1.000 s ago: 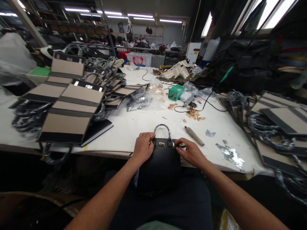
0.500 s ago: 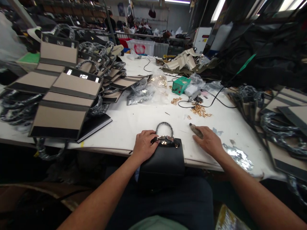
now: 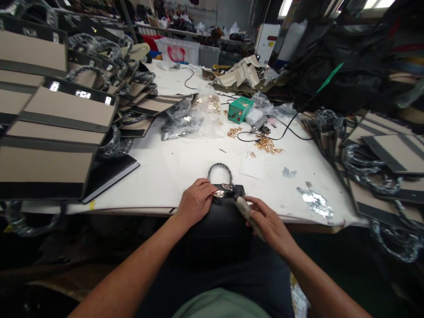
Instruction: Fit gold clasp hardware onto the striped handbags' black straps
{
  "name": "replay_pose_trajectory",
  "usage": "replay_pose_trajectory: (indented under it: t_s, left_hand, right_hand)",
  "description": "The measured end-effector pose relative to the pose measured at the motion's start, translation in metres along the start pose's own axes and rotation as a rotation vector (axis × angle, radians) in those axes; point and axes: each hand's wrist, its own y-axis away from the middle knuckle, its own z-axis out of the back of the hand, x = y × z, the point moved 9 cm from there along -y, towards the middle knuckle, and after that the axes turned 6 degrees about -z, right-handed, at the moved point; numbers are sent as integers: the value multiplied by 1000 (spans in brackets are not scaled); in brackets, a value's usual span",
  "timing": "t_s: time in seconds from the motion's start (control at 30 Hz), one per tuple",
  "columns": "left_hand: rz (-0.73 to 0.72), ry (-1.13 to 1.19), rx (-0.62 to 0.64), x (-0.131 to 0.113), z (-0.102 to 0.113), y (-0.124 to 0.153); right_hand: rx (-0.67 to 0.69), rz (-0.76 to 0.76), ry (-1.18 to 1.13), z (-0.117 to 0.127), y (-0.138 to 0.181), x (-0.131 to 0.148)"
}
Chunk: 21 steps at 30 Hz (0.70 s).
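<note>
A small black handbag (image 3: 218,225) with gold-coloured metal fittings (image 3: 227,187) and a wrapped top handle (image 3: 220,165) leans at the table's front edge, over my lap. My left hand (image 3: 197,201) is closed on its upper left side, fingertips by the metal clasp (image 3: 218,193). In my right hand (image 3: 266,221) is a stubby tan-grey tool (image 3: 244,207) with a dark tip. Its tip points at the bag's top right corner by the fittings; whether it touches cannot be made out.
Flat bag pieces (image 3: 56,132) with wrapped handles are stacked at left, with more pieces (image 3: 380,176) at right. A black book-like item (image 3: 112,176) lies at the left edge. Beyond the bag are gold-coloured hardware (image 3: 266,143), a green box (image 3: 240,109) with a cord, and plastic bags (image 3: 188,121).
My right hand has brought the tool from the table on the right over to the bag's top. The metal fittings sit at a different angle. The whole view has shifted to the right.
</note>
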Motion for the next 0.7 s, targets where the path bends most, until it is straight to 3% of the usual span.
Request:
replay_pose_trajectory:
  t_s: [0.1,0.27,0.5,0.7]
  left_hand:
    - [-1,130,11,0,2,5]
    - [39,340,33,4,-1,11]
    - [28,322,77,6,-2,10]
    - [-42,225,131,4,-5,9]
  right_hand:
    - [21,75,52,-25,1,7]
    - [-123,313,353,-26,-8,32]
    - [-207,215,600,-34,1,32]
    - [-332,183,641,-40,8,33]
